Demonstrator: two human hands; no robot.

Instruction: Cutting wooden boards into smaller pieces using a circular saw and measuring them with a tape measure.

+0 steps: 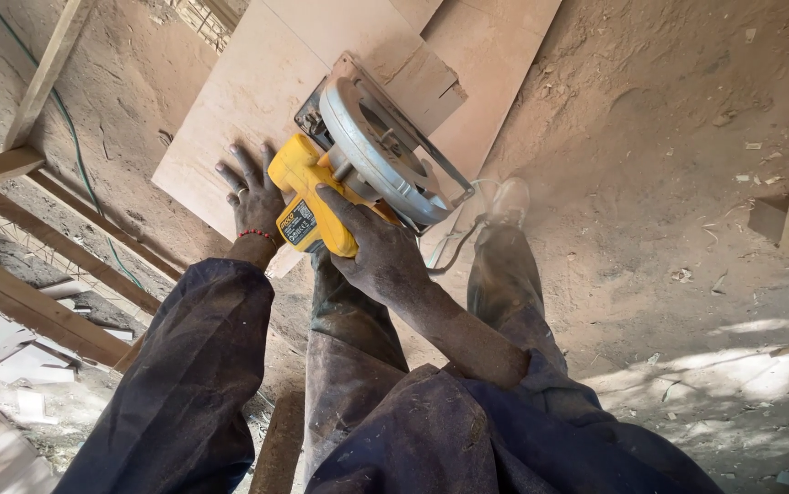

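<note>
Gripping the yellow saw [339,183] by its handle, the right hand [376,252] runs it on the plywood sheet [239,101], while the left hand [252,192] lies flat and spread on the sheet just beside it. Fingers that near the blade could get cut if the saw kicks or the sheet shifts; the cord [454,242] trailing by the shoe [509,201], wood scraps and loose planks [37,302] on the dusty floor could snag or trip.

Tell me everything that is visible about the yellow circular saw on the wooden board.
The yellow circular saw has a yellow plastic-looking body with a dark label, a grey round metal blade guard and a flat metal base plate. It sits tilted on the pale plywood board, near its lower edge. The right hand grips its handle; the left hand lies flat on the board, beside the yellow body. A cord hangs below it.
</note>
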